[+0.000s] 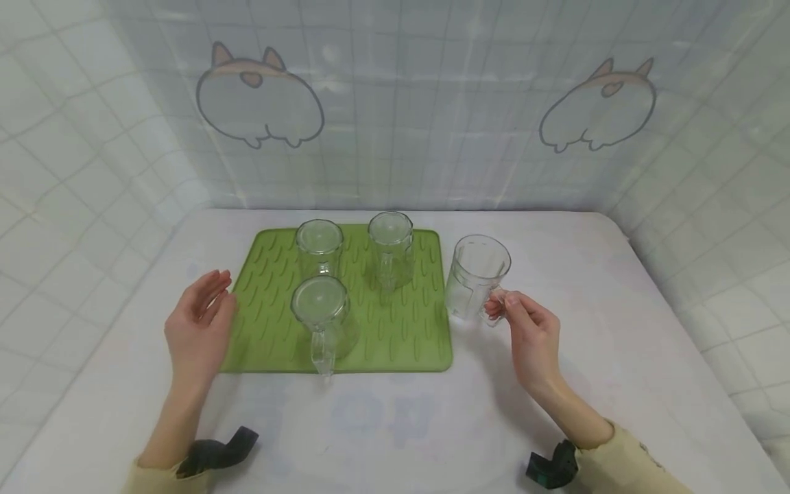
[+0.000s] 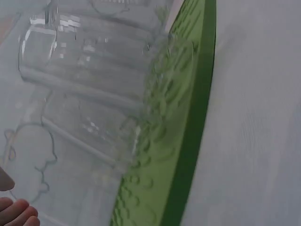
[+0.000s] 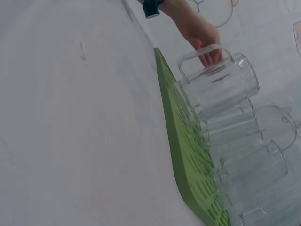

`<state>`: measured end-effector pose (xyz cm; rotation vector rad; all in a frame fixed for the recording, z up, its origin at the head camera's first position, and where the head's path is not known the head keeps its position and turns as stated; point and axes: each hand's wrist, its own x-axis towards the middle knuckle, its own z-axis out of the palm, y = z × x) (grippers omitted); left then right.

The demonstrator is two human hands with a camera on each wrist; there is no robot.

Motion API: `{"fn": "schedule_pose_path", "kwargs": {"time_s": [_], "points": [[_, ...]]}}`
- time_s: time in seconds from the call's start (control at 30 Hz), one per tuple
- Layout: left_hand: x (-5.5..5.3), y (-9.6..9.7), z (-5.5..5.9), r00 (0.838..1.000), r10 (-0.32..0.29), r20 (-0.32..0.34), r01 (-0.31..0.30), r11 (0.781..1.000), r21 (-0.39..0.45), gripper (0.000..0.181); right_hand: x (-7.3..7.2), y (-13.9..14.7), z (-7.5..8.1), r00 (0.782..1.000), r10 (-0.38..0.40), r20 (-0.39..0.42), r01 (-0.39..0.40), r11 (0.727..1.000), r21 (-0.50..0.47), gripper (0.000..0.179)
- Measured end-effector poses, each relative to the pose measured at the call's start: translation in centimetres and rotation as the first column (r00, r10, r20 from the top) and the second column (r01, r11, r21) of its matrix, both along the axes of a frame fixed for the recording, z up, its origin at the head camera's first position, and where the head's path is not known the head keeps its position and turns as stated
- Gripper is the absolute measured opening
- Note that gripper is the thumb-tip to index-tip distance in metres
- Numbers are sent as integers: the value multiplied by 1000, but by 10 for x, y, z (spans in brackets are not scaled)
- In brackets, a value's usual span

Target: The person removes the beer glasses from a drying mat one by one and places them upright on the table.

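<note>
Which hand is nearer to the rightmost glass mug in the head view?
Right. The right hand holds the rightmost mug by its handle; the left hand is across the green mat, by its left edge.

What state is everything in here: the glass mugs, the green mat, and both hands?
Front mug: upside down on the mat, handle toward the person.
Back left mug: upside down on the mat.
Back right mug: upside down on the mat.
Far right mug: mouth up, looks empty, held by its handle.
Green mat: lying flat.
Left hand: open, holding nothing.
Right hand: pinching the far right mug's handle.
</note>
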<state>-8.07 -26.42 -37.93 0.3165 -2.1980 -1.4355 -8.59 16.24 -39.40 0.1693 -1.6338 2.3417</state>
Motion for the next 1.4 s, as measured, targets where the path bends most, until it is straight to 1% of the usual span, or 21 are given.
{"fn": "schedule_pose_path", "kwargs": {"time_s": [0.1,0.2,0.27,0.4,0.5,0.57,0.63,0.73,0.83,1.03,1.13,1.23,1.4], "points": [[-5,-13,-10,995,11,98,-9,1000,-24,42,-6,2,-1,1000,-17,4,17,1000,-2,23],[-9,-26,-19,984,20,177,-13,999,-41,42,-13,5,-1,999,-41,10,41,999,-27,23],[-11,-35,-25,976,30,216,-17,998,-64,42,-16,8,-2,998,-61,15,61,997,-47,23],[-13,-50,-36,956,69,286,-28,989,-148,45,-23,13,-4,995,-93,18,94,992,-78,22],[-15,-58,-43,940,60,337,1,984,-178,48,-28,16,-6,992,-121,26,123,988,-95,23],[-16,-60,-47,931,44,363,24,983,-181,50,-31,19,-7,989,-142,31,145,984,-107,23],[-18,-61,-49,926,35,376,33,985,-172,50,-34,23,-8,987,-159,36,162,980,-119,23],[-19,-62,-50,923,42,383,25,985,-169,51,-37,27,-9,984,-173,32,176,976,-131,22],[-20,-63,-51,924,38,381,20,989,-148,51,-40,30,-9,982,-186,29,189,972,-141,23],[-21,-63,-54,928,0,372,60,987,-151,51,-46,39,-12,977,-214,21,214,961,-173,23],[-21,-63,-55,933,-14,361,70,987,-142,51,-48,44,-13,974,-224,15,223,955,-194,23],[-21,-62,-57,932,-9,362,62,989,-136,51,-51,49,-14,972,-236,3,232,951,-203,24],[-22,-60,-59,928,17,373,35,991,-132,51,-57,57,-15,964,-266,-14,257,944,-208,25]]}}
